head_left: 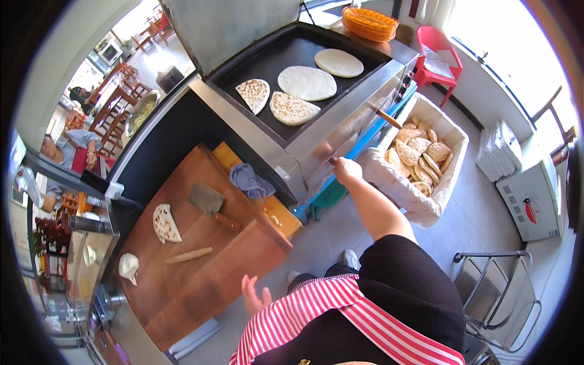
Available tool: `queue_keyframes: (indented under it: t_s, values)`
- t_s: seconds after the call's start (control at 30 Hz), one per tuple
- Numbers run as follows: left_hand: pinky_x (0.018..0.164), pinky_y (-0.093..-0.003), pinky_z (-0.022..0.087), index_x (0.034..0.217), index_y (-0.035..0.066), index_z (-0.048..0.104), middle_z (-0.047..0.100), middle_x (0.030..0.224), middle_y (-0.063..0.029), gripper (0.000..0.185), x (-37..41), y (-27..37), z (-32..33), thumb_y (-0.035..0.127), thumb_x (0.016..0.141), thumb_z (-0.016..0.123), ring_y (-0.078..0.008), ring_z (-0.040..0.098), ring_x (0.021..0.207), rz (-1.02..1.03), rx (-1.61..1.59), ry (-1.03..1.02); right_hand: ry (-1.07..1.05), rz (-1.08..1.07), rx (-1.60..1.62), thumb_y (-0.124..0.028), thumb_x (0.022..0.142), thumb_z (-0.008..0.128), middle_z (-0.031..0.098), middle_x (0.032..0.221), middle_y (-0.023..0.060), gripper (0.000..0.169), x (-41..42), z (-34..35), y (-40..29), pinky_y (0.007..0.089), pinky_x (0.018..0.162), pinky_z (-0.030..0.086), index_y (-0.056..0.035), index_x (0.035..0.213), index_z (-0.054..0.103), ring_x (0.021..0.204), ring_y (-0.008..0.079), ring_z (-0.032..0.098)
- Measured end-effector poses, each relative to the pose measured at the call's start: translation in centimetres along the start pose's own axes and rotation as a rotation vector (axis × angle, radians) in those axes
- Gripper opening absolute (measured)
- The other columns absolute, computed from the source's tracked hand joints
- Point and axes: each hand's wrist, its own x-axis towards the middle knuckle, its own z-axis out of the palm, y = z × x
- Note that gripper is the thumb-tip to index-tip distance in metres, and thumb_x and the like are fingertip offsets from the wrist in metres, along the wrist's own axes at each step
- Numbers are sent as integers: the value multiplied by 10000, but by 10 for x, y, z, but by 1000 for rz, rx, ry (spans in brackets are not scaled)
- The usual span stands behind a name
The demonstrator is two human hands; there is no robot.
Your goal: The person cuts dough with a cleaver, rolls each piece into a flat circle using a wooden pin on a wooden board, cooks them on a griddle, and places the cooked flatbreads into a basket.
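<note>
My right hand [347, 171] reaches to the steel front of the griddle [292, 39], its fingers closed round a small brown handle there. My left hand [255, 296] is held off the near edge of the wooden worktable [182, 292], its fingers apart and nothing in them. On the black plate lie two pale round flatbreads [307, 83] and two browned, folded or cut ones [294, 108]. The worktable holds a cleaver [206, 199], a half-round flatbread [166, 223], a rolling pin [189, 255] and a lump of dough in a white wrap [129, 268].
A cloth-lined bin [449, 182] full of browned flatbreads stands right of the griddle. A wooden handle [385, 116] juts from the griddle's front. Orange baskets [369, 23], a red chair [438, 59] and a metal cart [497, 292] are around. A seated person [77, 148] is beyond the partition.
</note>
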Motion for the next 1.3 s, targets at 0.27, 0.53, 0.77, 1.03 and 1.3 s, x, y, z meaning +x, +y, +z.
queue_keyframes:
  t_s: [0.27,0.53,0.77,1.03,1.3]
  values:
    - [1072,-448,325,1219,42,518,389,1404,-219,396,-9,55,72,150,849,609,-365,380,1311,65,-144,-96,-13,144,75,-293,764,720,667,804,141,259,-223,-56,141,448,679,498,-90,867,597,790,350,639]
    - [1050,-426,366,1233,64,530,419,1392,-195,413,24,123,116,158,842,624,-360,411,1292,290,-130,-332,-99,436,97,-259,717,771,657,711,89,259,-386,-147,220,401,660,493,-81,776,593,700,303,632]
    - [1025,-438,391,1241,66,528,424,1390,-195,406,27,145,146,184,861,610,-364,427,1278,356,-204,-392,-247,741,614,-255,759,767,517,545,37,396,-435,-162,274,323,449,415,-57,607,459,468,143,511]
    - [1019,-437,392,1229,65,531,425,1387,-197,414,27,144,157,214,851,614,-365,436,1269,379,-187,-343,-405,803,739,-232,817,725,508,569,26,301,-397,-217,234,285,396,402,-34,713,523,453,116,505]
    - [994,-435,408,1218,95,543,426,1386,-189,450,31,167,171,185,793,661,-375,466,1221,418,-157,-354,-271,350,-40,-236,663,809,594,618,104,336,-383,-244,231,387,618,475,-38,675,537,611,290,595]
